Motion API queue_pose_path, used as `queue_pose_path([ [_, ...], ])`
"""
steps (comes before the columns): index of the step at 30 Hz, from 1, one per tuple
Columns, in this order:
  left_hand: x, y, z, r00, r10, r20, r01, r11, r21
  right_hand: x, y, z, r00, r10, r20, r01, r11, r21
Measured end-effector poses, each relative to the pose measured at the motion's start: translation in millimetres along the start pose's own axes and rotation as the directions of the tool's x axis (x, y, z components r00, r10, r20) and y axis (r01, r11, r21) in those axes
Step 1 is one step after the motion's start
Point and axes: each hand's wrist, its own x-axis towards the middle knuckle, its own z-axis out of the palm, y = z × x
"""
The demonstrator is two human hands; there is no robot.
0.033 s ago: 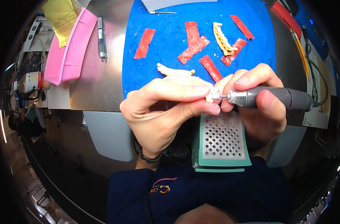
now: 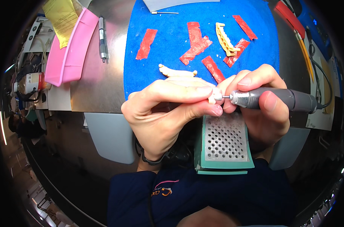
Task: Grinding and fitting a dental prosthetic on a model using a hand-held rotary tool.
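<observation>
A small whitish piece [image 2: 212, 100], perhaps a dental part, is pinched between the thumb and fingers of my left hand [image 2: 164, 108], which hide most of it. In my right hand [image 2: 268, 85] lies a dark grey rotary handpiece [image 2: 272, 99], roughly level and pointing left. Its thin shank ends in a pale rounded tip [image 2: 218, 95] right at the piece; whether they touch I cannot tell. Both hands meet just above the perforated metal plate [image 2: 225, 140] of a green box. Behind my left hand, a cream curved piece [image 2: 177, 72] with knobbed ends rests on the blue towel [image 2: 160, 45].
Several red strips [image 2: 145, 44] are scattered over the towel, beside a second, yellowish arch-shaped piece [image 2: 223, 39]. To the left are a pen [image 2: 102, 39] and a pink tray [image 2: 71, 56] with a yellow paper [image 2: 62, 20]. Tools and a cable [image 2: 327, 90] lie along the right.
</observation>
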Motion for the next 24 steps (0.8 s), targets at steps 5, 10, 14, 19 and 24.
queue_pose_path([
  [5,-1.0,0.9,1.2,1.0,-0.019,-0.021,0.019,1.0,-0.014,0.6,0.7,-2.7,0.999,-0.015,0.03,0.015,1.0,-0.007],
  [10,0.4,1.0,-1.7,1.0,-0.013,0.018,0.013,1.0,0.018,0.4,0.6,-0.2,1.0,-0.017,-0.007,0.016,1.0,-0.015],
  [14,2.4,6.2,2.7,0.999,-0.05,-0.017,0.052,0.987,0.154,0.8,1.5,-1.2,0.999,-0.034,0.002,0.034,0.999,-0.008],
  [19,2.9,2.8,-0.4,0.998,0.02,0.055,-0.028,0.989,0.146,0.2,-2.0,-1.8,0.999,-0.025,0.035,0.028,0.995,-0.094],
  [24,4.5,0.9,-0.4,0.994,0.06,0.088,-0.071,0.989,0.127,-0.3,-1.1,-3.8,0.998,-0.03,0.052,0.034,0.997,-0.075],
])
